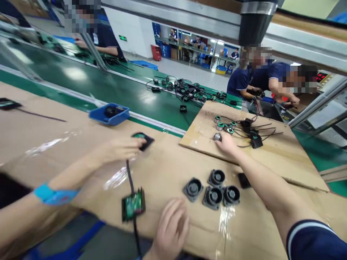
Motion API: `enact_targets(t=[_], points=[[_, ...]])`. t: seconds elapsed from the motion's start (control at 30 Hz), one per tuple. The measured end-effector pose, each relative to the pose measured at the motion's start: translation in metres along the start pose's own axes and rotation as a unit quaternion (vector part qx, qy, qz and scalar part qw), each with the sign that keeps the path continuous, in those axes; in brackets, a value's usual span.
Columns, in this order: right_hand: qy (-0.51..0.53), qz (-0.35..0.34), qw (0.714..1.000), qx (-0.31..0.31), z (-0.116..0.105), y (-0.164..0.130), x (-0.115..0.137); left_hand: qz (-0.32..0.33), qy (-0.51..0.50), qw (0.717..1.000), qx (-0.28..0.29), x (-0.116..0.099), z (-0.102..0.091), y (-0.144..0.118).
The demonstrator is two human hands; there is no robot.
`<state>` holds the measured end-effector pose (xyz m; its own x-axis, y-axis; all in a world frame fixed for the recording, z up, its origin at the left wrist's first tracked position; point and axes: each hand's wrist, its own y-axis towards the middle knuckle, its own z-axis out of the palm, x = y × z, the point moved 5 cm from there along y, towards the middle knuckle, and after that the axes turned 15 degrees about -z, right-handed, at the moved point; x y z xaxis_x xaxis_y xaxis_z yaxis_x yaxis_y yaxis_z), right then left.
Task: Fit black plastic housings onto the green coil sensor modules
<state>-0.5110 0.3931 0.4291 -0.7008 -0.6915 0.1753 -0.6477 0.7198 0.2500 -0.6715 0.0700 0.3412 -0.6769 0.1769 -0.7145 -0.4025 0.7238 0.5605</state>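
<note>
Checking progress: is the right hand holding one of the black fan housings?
No, the right hand touches a silver part on the raised board instead.

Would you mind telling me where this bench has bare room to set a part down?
Bare cardboard lies between the blue bin and the left hand, and on the raised board's near right side. It is crowded around the four black fan housings, and at the rotors and wires by the right hand.

Both arms outstretched (fingers [135,142] curled)
</note>
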Motion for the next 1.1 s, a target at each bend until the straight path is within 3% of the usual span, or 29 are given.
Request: enact_targets(t=[0.1, 0.2, 0.27, 0.37, 0.5, 0.6, 0.73, 0.77, 0.83, 0.97, 1.03, 1.1], points=[[0.025, 0.035, 0.998, -0.041, -0.032, -0.008, -0.003, 0.018, 0.038, 0.999, -0.023, -0.018, 0.002, -0.041], [0.103, 0.069, 0.987, -0.100, -0.099, -0.025, -0.018, -0.015, 0.051, 0.998, -0.023, -0.015, 0.006, -0.036], [0.235, 0.086, 0.951, -0.181, -0.152, -0.047, -0.031, -0.062, 0.046, 0.997, -0.009, -0.007, 0.010, -0.024], [0.390, 0.055, 0.866, -0.307, -0.224, -0.096, -0.037, -0.139, 0.013, 0.989, 0.048, 0.001, 0.025, -0.008], [0.463, -0.076, 0.779, -0.416, -0.286, -0.171, 0.003, -0.196, -0.054, 0.971, 0.123, 0.004, 0.054, 0.018], [0.460, -0.122, 0.751, -0.458, -0.305, -0.220, 0.046, -0.203, -0.079, 0.966, 0.142, 0.001, 0.061, 0.029], [0.476, -0.065, 0.749, -0.456, -0.290, -0.265, 0.069, -0.215, -0.072, 0.970, 0.083, -0.012, 0.038, 0.006], [0.503, -0.031, 0.745, -0.437, -0.277, -0.273, 0.068, -0.209, -0.078, 0.972, 0.080, -0.020, 0.032, -0.007], [0.571, 0.046, 0.733, -0.367, -0.239, -0.286, 0.063, -0.177, -0.101, 0.970, 0.133, -0.042, 0.031, -0.035], [0.637, 0.163, 0.717, -0.229, -0.155, -0.313, 0.053, -0.088, -0.132, 0.934, 0.319, -0.097, 0.075, -0.072], [0.619, 0.191, 0.737, -0.193, -0.125, -0.328, 0.048, -0.056, -0.133, 0.927, 0.347, -0.115, 0.105, -0.070], [0.576, 0.194, 0.777, -0.163, -0.106, -0.341, 0.043, -0.039, -0.126, 0.931, 0.340, -0.121, 0.129, -0.058]])
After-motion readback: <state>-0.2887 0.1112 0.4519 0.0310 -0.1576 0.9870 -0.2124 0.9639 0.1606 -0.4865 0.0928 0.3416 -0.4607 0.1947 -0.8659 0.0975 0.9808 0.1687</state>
